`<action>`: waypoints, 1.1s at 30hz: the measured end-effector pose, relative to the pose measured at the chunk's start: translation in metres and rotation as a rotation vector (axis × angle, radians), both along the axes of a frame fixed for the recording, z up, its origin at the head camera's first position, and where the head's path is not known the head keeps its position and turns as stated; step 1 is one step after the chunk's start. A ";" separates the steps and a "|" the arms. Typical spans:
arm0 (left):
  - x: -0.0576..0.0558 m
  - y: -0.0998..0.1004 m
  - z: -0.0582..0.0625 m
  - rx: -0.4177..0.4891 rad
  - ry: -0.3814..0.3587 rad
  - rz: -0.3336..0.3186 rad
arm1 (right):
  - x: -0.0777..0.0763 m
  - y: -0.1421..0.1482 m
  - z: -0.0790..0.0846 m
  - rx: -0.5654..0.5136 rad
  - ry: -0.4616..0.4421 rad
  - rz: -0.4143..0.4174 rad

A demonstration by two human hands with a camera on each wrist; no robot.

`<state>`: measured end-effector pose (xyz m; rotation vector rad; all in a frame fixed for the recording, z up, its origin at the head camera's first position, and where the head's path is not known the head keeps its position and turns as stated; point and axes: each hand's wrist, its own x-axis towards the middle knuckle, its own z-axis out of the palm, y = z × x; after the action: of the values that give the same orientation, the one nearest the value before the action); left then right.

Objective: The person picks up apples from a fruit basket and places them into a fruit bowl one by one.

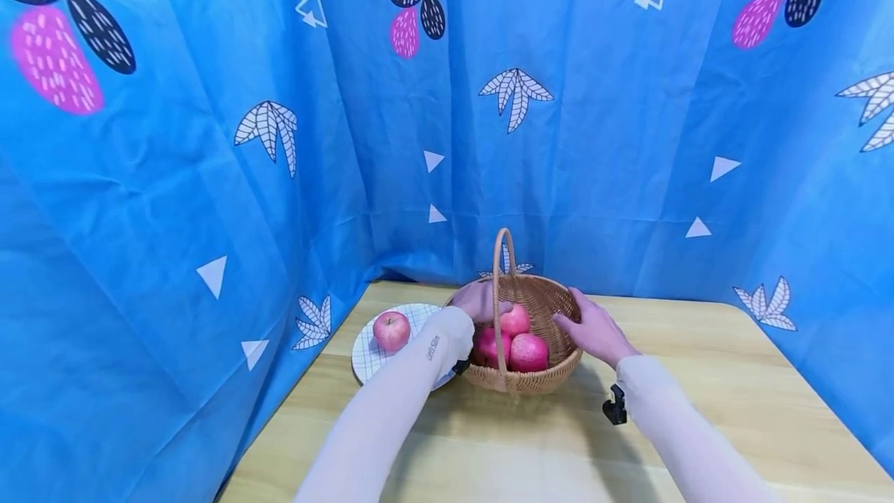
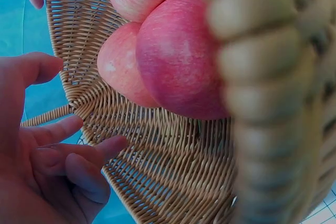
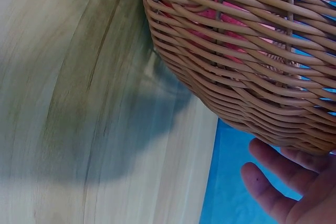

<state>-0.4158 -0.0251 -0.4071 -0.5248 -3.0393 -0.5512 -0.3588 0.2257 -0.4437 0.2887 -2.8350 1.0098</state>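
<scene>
A wicker basket (image 1: 541, 383) with a tall handle stands on the table, and three red apples (image 1: 528, 352) are visible inside. My left hand (image 1: 478, 301) reaches over its left side behind the handle. In the left wrist view the left fingers (image 2: 86, 182) are spread and loosely bent near the rim, holding nothing. My right hand (image 1: 601, 332) holds the basket's right rim, thumb on the inner side and fingers outside. In the right wrist view those fingers (image 3: 278, 171) lie along the outer weave; the thumb is hidden there.
Left of the basket, partly behind my left sleeve, a round white plate (image 1: 366, 352) with a grid pattern bears one apple (image 1: 391, 331). A patterned blue curtain (image 1: 594, 177) hangs around the back and sides of the wooden table (image 1: 712, 379).
</scene>
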 end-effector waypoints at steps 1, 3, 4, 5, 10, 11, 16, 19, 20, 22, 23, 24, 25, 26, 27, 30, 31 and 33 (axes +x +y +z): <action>0.000 0.001 -0.002 -0.004 -0.009 0.002 | 0.001 0.000 -0.002 0.001 -0.010 -0.003; 0.001 0.002 -0.005 -0.001 -0.029 0.001 | 0.003 0.001 -0.005 0.007 -0.021 -0.007; 0.000 0.002 -0.005 0.004 -0.035 0.000 | 0.002 0.001 -0.005 0.008 -0.021 -0.009; -0.001 0.002 -0.004 0.011 -0.037 -0.005 | 0.002 0.001 -0.005 0.007 -0.019 -0.011; -0.012 -0.002 0.005 -0.006 -0.008 0.004 | -0.006 -0.004 0.005 -0.004 0.004 0.000; -0.014 -0.003 0.007 -0.014 -0.009 0.009 | -0.007 -0.006 0.008 -0.010 0.001 0.001; -0.021 -0.004 0.014 -0.024 -0.042 0.006 | -0.009 -0.007 0.014 -0.006 -0.013 -0.006; -0.025 -0.003 0.012 -0.025 -0.048 0.000 | -0.009 -0.006 0.014 0.003 -0.006 -0.007; -0.026 -0.003 0.011 -0.033 -0.048 0.003 | -0.010 -0.006 0.013 0.002 -0.006 -0.004; -0.029 -0.003 0.008 -0.046 -0.048 0.009 | -0.010 -0.006 0.012 -0.005 -0.003 0.001; -0.031 -0.003 0.007 -0.053 -0.046 0.012 | -0.010 -0.006 0.011 -0.010 -0.003 0.001; -0.032 -0.003 0.005 -0.059 -0.044 0.013 | -0.010 -0.006 0.010 -0.014 -0.003 0.001; -0.033 -0.003 0.005 -0.059 -0.047 0.012 | -0.011 -0.006 0.010 -0.018 -0.002 0.000; -0.035 -0.003 0.004 -0.059 -0.051 0.011 | -0.011 -0.006 0.009 -0.020 -0.001 -0.003; -0.036 -0.003 0.003 -0.057 -0.053 0.011 | -0.011 -0.006 0.009 -0.021 -0.001 -0.006; -0.038 -0.002 0.001 -0.045 -0.065 0.018 | -0.012 -0.005 0.008 -0.013 -0.004 -0.007; -0.039 -0.002 0.001 -0.036 -0.072 0.022 | -0.012 -0.006 0.008 -0.010 -0.006 -0.007; -0.041 -0.002 -0.001 -0.011 -0.088 0.036 | -0.012 -0.006 0.008 -0.005 -0.010 -0.009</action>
<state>-0.4569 -0.0266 -0.4080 -0.4576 -3.1298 -0.5715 -0.3711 0.2201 -0.4358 0.2708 -2.8397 1.0190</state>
